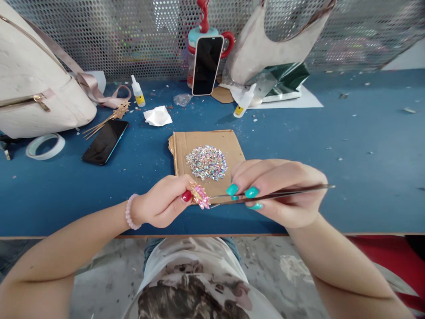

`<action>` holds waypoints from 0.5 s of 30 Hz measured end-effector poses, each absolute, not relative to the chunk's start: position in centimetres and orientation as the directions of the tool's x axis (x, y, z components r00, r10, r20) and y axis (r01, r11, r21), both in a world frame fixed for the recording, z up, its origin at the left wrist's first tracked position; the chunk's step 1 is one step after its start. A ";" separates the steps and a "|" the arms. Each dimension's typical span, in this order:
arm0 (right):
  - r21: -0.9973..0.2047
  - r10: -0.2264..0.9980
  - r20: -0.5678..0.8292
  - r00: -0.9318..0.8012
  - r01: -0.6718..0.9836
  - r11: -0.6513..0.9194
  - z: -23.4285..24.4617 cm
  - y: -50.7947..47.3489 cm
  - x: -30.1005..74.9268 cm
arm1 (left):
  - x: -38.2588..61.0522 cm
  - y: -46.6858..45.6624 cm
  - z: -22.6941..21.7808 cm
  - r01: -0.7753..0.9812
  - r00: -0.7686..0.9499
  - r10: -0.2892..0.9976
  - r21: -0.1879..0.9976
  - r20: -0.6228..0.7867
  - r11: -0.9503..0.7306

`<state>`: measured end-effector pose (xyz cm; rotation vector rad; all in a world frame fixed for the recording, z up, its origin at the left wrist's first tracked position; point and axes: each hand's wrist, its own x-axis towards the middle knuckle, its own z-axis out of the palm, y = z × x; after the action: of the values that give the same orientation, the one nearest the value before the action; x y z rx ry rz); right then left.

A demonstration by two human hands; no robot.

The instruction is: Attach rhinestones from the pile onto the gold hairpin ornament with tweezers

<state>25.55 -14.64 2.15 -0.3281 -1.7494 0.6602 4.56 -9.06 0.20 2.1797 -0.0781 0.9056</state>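
My left hand (168, 201) is closed on a small gold ornament (201, 196) set with pink stones, pinched between thumb and fingers over the near edge of the cardboard. Its back side is hidden by the fingers. Tweezers (282, 193) are gripped in my right hand (282, 188), their tips pointing left and reaching close to the ornament. Whether the tips hold anything is too small to tell. Just beyond both hands, a heap of multicoloured rhinestones (207, 162) lies on the piece of cardboard (232, 144).
Two glue bottles (138, 92) (245, 102) stand farther back. A phone (207, 66) leans against a cup (191, 48); another phone (105, 142) lies left near gold hairpins (114, 116) and a tape roll (45, 146). Bags (43, 84) (275, 48) flank the blue table (365, 177).
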 end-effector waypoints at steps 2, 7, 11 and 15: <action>-0.588 0.536 0.794 -0.288 -0.139 0.796 2.1 -14.6 25.6 | 4.5 -9.1 0.1 -0.323 0.747 0.218 0.629 0.628 -0.707; -0.604 0.554 0.781 -0.290 -0.120 0.788 2.1 -14.7 25.7 | 4.5 -9.1 0.0 -0.321 0.750 0.224 0.639 0.622 -0.699; -0.615 0.558 0.770 -0.310 -0.125 0.779 2.1 -14.7 25.7 | 4.5 -9.1 0.1 -0.318 0.754 0.227 0.644 0.617 -0.696; -0.665 0.603 0.736 -0.308 -0.162 0.729 2.1 -14.8 25.6 | 4.5 -9.1 0.3 -0.323 0.753 0.225 0.644 0.619 -0.693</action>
<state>25.64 -14.82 2.06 -0.3519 -1.7278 0.7893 4.55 -9.14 0.26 2.1621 -0.0732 0.8902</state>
